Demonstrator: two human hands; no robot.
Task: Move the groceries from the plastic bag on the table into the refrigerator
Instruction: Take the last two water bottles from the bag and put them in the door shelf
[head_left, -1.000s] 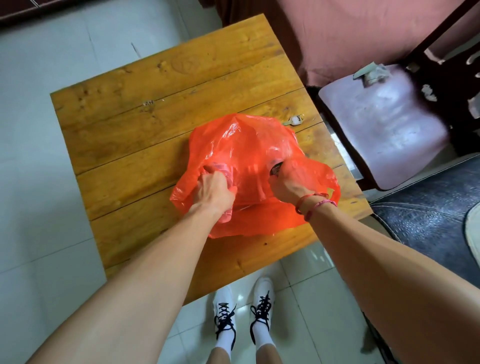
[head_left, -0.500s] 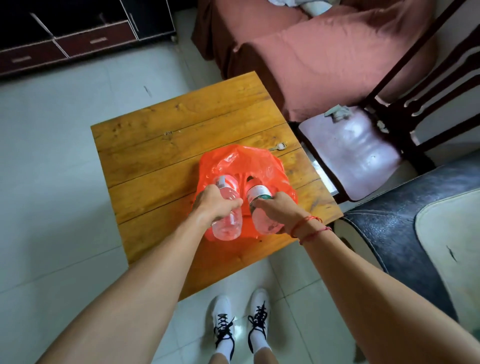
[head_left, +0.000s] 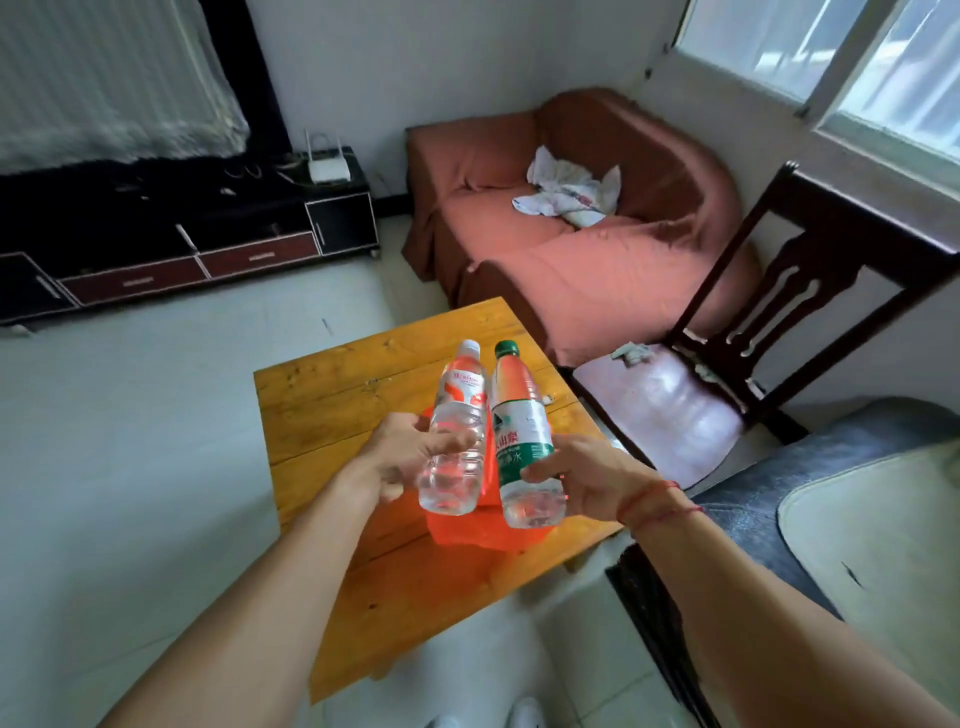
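**Two bottles up, above table**

Left hand (head_left: 410, 457) wrapped around white-capped bottle (head_left: 457, 431). Right hand (head_left: 582, 480) clamped on green-capped bottle (head_left: 519, 431). Both held upright, side by side, nearly touching, over wooden table (head_left: 332, 405). Orange plastic bag (head_left: 483, 530) lay slumped on table, directly beneath bottles. Refrigerator out of view.

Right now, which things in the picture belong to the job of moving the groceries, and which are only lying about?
Part of the job:
- white-capped bottle, in the left hand
- green-capped bottle, in the right hand
- orange plastic bag, on the wooden table

Only lying about:
- crumpled cloth on the sofa
- wooden chair
- router on the TV cabinet
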